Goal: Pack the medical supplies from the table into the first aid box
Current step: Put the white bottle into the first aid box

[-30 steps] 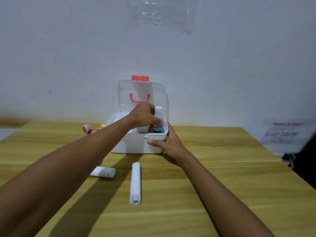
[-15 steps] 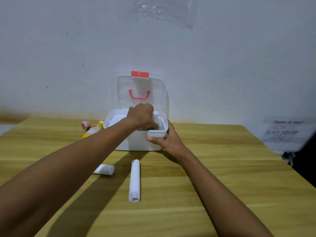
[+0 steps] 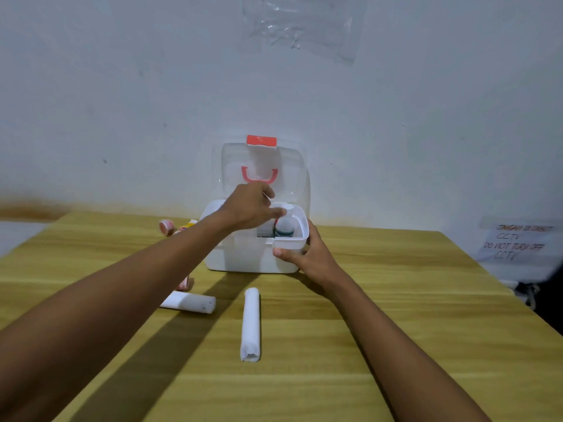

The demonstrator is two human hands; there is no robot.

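Observation:
The white first aid box (image 3: 243,257) stands at the far middle of the wooden table, its clear lid (image 3: 262,169) up against the wall. A white bottle (image 3: 285,228) with a green label stands upright in the box's right side. My left hand (image 3: 249,205) hovers over the box, fingers loosely apart, thumb tip at the bottle's cap. My right hand (image 3: 307,254) grips the box's front right corner. Two white gauze rolls (image 3: 189,303) (image 3: 250,324) lie in front of the box. A pink tape roll (image 3: 167,227) and a yellow tube (image 3: 188,225) lie left of it.
A small red-and-white item (image 3: 184,283) peeks out from under my left forearm. A handwritten paper sign (image 3: 518,242) hangs off the table's far right. A clear plastic bag (image 3: 301,22) is stuck on the wall above.
The bottle went from above the box rim down into the right side. My left hand has lifted a little and its fingers have loosened. My right hand stayed on the corner.

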